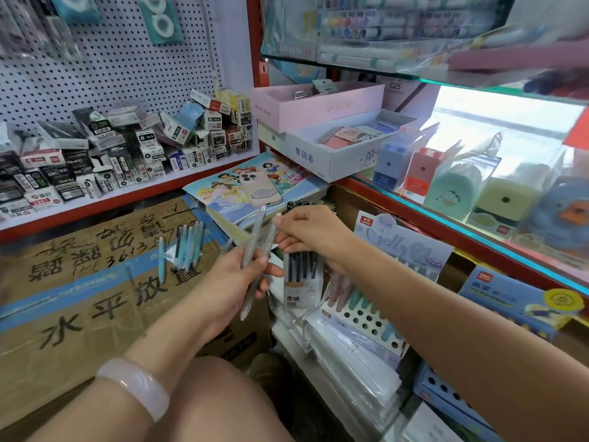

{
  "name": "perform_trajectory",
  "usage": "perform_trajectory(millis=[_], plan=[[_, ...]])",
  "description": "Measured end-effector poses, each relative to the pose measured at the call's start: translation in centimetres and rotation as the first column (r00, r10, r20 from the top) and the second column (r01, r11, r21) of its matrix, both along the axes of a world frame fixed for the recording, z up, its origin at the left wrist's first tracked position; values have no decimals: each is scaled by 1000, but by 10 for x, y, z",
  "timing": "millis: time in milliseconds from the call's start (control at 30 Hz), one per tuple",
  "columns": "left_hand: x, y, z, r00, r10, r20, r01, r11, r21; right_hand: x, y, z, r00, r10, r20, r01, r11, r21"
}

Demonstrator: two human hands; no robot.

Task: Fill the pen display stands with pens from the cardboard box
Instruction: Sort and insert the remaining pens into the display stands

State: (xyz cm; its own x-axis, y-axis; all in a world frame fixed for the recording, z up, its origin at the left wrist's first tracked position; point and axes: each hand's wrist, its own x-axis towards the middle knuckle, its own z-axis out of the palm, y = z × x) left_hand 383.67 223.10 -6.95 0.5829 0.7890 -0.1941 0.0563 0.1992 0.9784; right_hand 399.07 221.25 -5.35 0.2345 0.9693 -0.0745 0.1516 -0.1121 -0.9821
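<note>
Below, the flat cardboard box (95, 282) carries a loose cluster of pens (188, 247) near its far right edge. Display stand (363, 317) with round holes sits right of the box, a few pastel pens standing along its back row. Left hand (236, 282) fingers curled around two translucent grey pens (255, 263). Right hand (312, 234) pinches the top end of one of them.

A stationery shop corner — shelves on two sides.

A white pegboard wall (105, 68) rises behind a red-edged shelf (134, 193) heaped with small boxes (127, 148); a red upright post (255, 39) divides it from glass shelves (471, 231) on the right, brightly lit from behind — pencil sharpeners (459, 186) stand there.
</note>
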Motion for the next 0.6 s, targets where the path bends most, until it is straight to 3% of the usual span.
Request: perform_trajectory(millis=[167, 300, 367, 500, 600], plan=[[10, -8, 1, 998, -44, -40, 44, 999, -12, 21, -17, 11, 997, -76, -15, 75, 997, -18], [13, -7, 0, 986, 42, -159, -39, 999, 20, 51, -40, 23, 967, -243, 77, 241, 970, 42], [12, -5, -4, 962, 102, -254, -80, 992, 95, 66, -55, 21, 917, -335, 217, 324, 942, 86], [15, -5, -10, 940, 148, -307, -110, 984, 138, 89, -85, -1, 677, -346, 649, 361, 925, 117], [19, -5, -13, 941, 129, -313, -89, 986, 139, 95, -99, -23, 654, -314, 688, 363, 929, 78]])
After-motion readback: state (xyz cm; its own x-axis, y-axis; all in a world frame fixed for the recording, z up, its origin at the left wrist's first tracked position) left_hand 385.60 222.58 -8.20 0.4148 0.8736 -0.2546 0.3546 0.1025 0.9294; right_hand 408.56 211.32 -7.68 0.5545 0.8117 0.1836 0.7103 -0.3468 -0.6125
